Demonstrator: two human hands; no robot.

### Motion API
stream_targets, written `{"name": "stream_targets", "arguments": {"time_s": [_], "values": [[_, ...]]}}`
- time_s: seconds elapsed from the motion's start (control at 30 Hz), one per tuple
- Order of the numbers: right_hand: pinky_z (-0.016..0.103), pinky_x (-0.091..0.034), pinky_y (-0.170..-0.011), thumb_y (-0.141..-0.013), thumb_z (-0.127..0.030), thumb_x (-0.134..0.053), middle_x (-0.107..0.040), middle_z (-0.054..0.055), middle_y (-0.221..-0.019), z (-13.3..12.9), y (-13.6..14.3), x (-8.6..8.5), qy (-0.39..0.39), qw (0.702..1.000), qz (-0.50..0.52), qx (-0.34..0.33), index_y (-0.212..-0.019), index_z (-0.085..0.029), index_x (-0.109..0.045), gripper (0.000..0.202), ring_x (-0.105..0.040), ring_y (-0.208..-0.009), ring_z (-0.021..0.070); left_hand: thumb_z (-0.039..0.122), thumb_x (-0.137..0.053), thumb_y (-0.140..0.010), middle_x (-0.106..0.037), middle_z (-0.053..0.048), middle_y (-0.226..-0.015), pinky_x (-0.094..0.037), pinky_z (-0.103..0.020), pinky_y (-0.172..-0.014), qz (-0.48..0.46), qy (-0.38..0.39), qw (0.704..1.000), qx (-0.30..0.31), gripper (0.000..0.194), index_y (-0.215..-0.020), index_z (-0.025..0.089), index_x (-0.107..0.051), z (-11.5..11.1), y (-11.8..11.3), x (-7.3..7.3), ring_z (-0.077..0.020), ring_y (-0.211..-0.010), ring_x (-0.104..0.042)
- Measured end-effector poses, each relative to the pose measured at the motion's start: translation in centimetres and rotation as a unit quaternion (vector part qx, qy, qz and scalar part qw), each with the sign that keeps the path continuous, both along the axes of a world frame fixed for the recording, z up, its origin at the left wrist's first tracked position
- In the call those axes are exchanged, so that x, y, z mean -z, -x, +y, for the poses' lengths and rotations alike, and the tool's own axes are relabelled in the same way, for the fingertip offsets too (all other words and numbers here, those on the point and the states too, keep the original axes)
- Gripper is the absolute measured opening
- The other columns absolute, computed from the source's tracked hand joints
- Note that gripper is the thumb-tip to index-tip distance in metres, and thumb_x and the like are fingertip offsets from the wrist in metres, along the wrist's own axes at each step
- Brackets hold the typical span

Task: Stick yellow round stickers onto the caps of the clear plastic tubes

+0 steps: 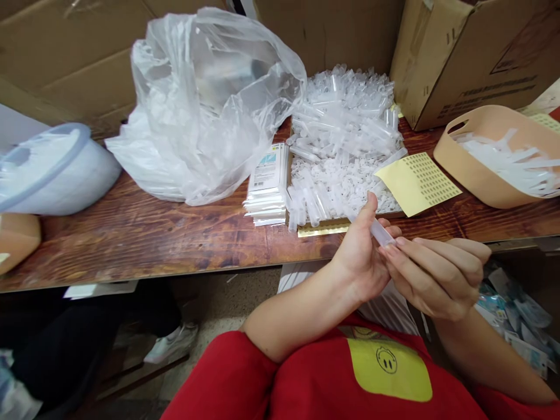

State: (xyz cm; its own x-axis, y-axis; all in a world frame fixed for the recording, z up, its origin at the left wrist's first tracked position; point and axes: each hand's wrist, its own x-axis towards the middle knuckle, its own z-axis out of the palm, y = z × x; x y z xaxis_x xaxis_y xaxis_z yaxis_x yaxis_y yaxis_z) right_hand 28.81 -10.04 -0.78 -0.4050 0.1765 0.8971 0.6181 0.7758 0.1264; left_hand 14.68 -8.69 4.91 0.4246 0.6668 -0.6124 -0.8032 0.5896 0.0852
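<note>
A small translucent plastic tube (382, 233) is held between my two hands, just in front of the table's edge. My left hand (361, 254) is closed around its upper part, thumb pointing up and fingers curled behind it. The fingertips of my right hand (441, 274) pinch the tube's lower end; whether a tiny piece sits between them I cannot make out. Just beyond my hands, a shallow box holds a heap of similar clear tubes (345, 131) and small white pieces (335, 175). A yellow sheet of small oval stickers (420, 182) lies over the box's right corner.
Flat printed packets (266, 181) are stacked left of the heap. Behind them stands a large clear plastic bag (205, 116). A peach basket (485, 175) of white strips is at right, a blue basin (83, 169) at left. Cardboard boxes (481, 64) line the back. Another person's shoe (170, 344) shows below.
</note>
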Motion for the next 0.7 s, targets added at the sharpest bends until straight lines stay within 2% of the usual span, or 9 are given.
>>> {"name": "stream_targets", "arguments": {"time_s": [0.13,0.3,0.4,0.5,0.6,0.7], "values": [[0.037,-0.051,-0.074,-0.089,-0.025,-0.075,-0.078,0.004,-0.099,-0.2,0.4,0.1,0.028,0.999,0.022,0.002,-0.11,-0.022,-0.07,0.021,-0.071,-0.085,0.0214,0.062,-0.053,-0.096,-0.041,0.005,-0.051,-0.033,-0.013,-0.038,-0.01,0.005,1.0,-0.011,0.058,-0.06,0.017,-0.044,0.0,0.0,-0.1,-0.0036,-0.04,-0.039],[0.037,-0.051,-0.075,-0.083,-0.017,-0.078,-0.078,0.002,-0.101,-0.4,1.0,-0.3,0.019,0.999,0.012,0.027,-0.106,-0.023,-0.07,0.025,-0.072,-0.088,0.0203,0.062,-0.052,-0.097,-0.046,0.003,-0.051,-0.034,-0.014,-0.037,-0.011,0.019,1.0,-0.013,0.059,-0.059,0.017,-0.046,0.1,0.2,0.0,-0.0039,-0.039,-0.041],[0.036,-0.056,-0.075,-0.078,-0.011,-0.082,-0.078,0.006,-0.1,-0.3,1.7,-0.9,0.037,0.998,0.043,0.0,-0.111,-0.02,-0.065,0.039,-0.073,-0.087,0.0219,0.061,-0.055,-0.095,-0.046,0.003,-0.051,-0.037,-0.013,-0.04,-0.006,0.027,0.999,-0.02,0.058,-0.059,0.017,-0.046,0.0,0.2,0.1,-0.0047,-0.042,-0.045],[0.036,-0.061,-0.075,-0.083,-0.01,-0.076,-0.077,0.014,-0.102,-0.1,2.4,-1.6,0.082,0.996,0.03,-0.028,-0.12,-0.013,-0.063,0.04,-0.075,-0.09,0.0242,0.062,-0.055,-0.095,-0.043,0.004,-0.05,-0.034,-0.013,-0.038,-0.004,0.016,1.0,-0.017,0.058,-0.06,0.016,-0.048,-0.1,0.1,-0.1,-0.0029,-0.039,-0.04],[0.035,-0.063,-0.08,-0.086,-0.005,-0.071,-0.078,0.015,-0.102,0.1,2.5,-2.3,0.115,0.992,0.012,-0.045,-0.122,-0.011,-0.064,0.037,-0.075,-0.093,0.0241,0.068,-0.047,-0.095,-0.043,0.003,-0.051,-0.037,-0.014,-0.042,0.017,-0.021,0.998,-0.052,0.064,-0.058,0.016,-0.049,-0.2,-0.4,0.2,-0.004,-0.042,-0.042],[0.034,-0.063,-0.082,-0.083,-0.001,-0.073,-0.078,0.012,-0.103,0.6,1.9,-3.0,0.138,0.988,0.029,-0.056,-0.123,-0.015,-0.066,0.043,-0.076,-0.092,0.0237,0.074,-0.042,-0.093,-0.049,0.0,-0.056,-0.04,-0.019,-0.048,0.074,-0.08,0.988,-0.113,0.067,-0.061,0.016,-0.053,-0.2,-0.9,1.9,-0.0079,-0.049,-0.047]]}}
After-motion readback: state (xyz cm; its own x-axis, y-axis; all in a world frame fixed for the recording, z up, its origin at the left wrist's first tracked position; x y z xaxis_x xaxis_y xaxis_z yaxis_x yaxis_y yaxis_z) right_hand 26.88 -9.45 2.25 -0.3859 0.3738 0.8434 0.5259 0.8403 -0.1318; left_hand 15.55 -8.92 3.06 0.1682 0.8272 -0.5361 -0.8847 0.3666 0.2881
